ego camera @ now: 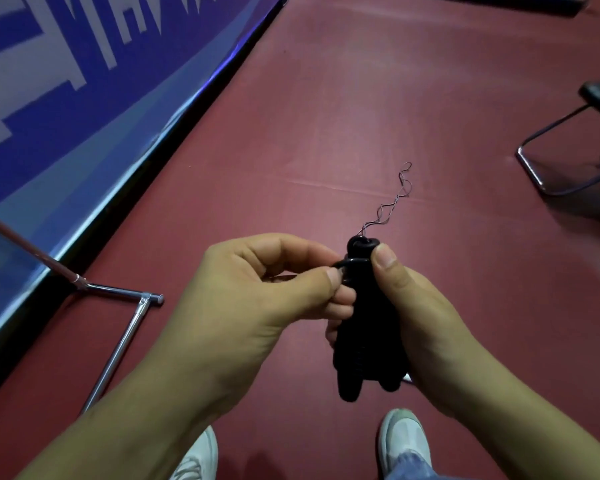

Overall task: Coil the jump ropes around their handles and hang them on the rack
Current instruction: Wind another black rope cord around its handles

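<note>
Handles gripped upright in right hand, above floor. Left hand pinching loop at top. Pull last wrap snug, tuck twisted tail under.

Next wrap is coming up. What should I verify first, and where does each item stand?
1. Right hand grips the black handles: ok.
2. Left hand pinches at the handles' top end: ok.
3. Thin rope fully coiled: not ok, a length trails free.
4. Free length untwisted: not ok, it twists on itself.
5. Rack hooks within reach: cannot tell, only a chrome frame shows at left.
</note>
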Action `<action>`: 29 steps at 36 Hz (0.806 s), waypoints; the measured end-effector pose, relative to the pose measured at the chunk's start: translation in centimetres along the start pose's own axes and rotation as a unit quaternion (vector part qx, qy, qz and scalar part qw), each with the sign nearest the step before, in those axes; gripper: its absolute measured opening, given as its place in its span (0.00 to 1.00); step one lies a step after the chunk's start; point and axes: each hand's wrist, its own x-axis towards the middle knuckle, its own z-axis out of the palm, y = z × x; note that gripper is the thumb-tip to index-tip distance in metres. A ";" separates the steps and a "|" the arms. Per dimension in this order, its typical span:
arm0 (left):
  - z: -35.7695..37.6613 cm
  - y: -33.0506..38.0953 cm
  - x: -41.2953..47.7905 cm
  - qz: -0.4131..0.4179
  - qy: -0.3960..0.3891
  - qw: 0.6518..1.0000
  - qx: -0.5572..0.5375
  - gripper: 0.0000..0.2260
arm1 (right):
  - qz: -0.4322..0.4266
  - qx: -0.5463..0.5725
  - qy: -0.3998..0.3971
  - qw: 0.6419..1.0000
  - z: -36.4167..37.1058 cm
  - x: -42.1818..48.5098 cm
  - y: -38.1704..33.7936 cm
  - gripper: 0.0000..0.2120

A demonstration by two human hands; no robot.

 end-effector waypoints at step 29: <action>-2.0 0.7 1.3 -0.157 -0.148 0.975 -0.054 0.03 | 0.047 -0.021 -0.147 0.988 -0.6 -0.9 0.1 0.24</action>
